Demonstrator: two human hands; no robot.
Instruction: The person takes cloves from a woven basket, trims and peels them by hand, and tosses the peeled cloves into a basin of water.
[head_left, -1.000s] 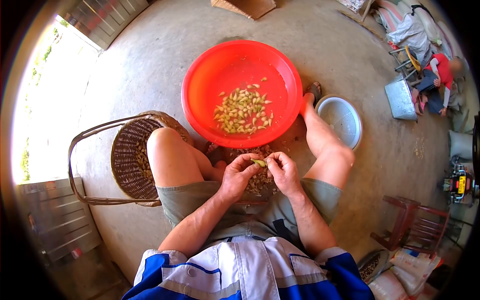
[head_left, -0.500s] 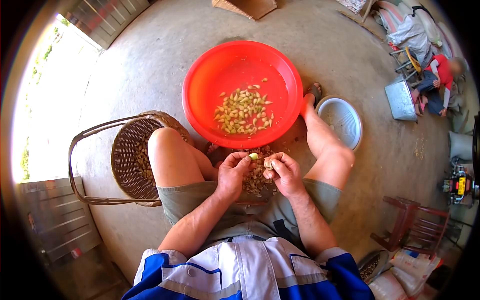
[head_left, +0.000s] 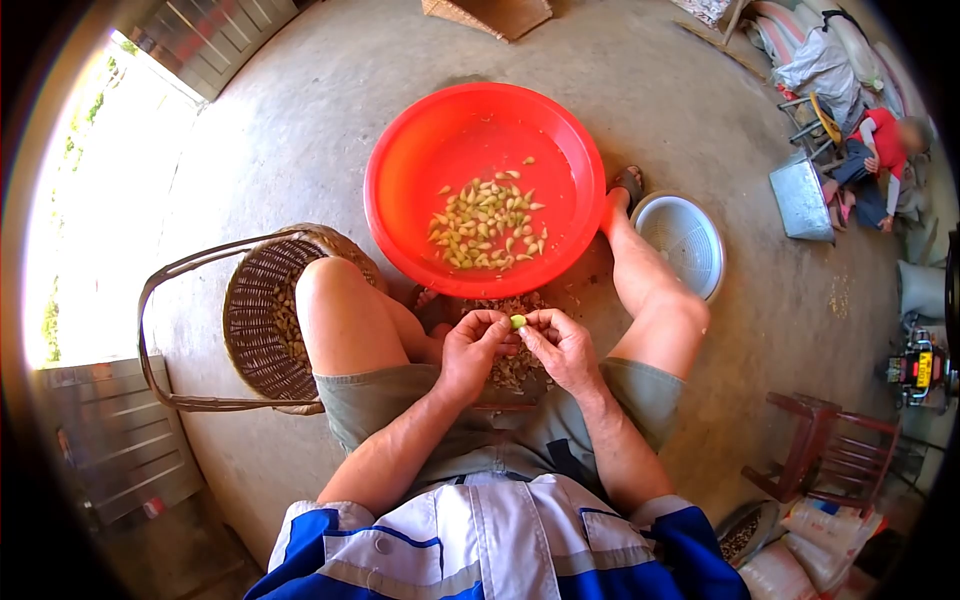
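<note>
Between my hands is a small pale-green bulb (head_left: 518,321), its far side partly covered by fingertips. My left hand (head_left: 474,350) pinches it from the left, thumb against forefinger. From the right, the thumb and forefinger of my right hand (head_left: 563,350) close on the bulb too. Brown, papery peelings (head_left: 512,370) lie in a heap on the floor below. Just beyond them stands a red basin (head_left: 400,220) holding many similar pale bulbs (head_left: 482,222).
At my left knee a woven basket (head_left: 262,345) with a tall handle holds brownish pieces. A white strainer (head_left: 682,245) lies beside my right leg. Further right are a seated person (head_left: 880,150), a metal bucket (head_left: 803,200) and a wooden chair (head_left: 825,450).
My right hand has moved left to meet the bulb, and the brown peel it held no longer shows. The bulb sits slightly nearer to me and further right.
</note>
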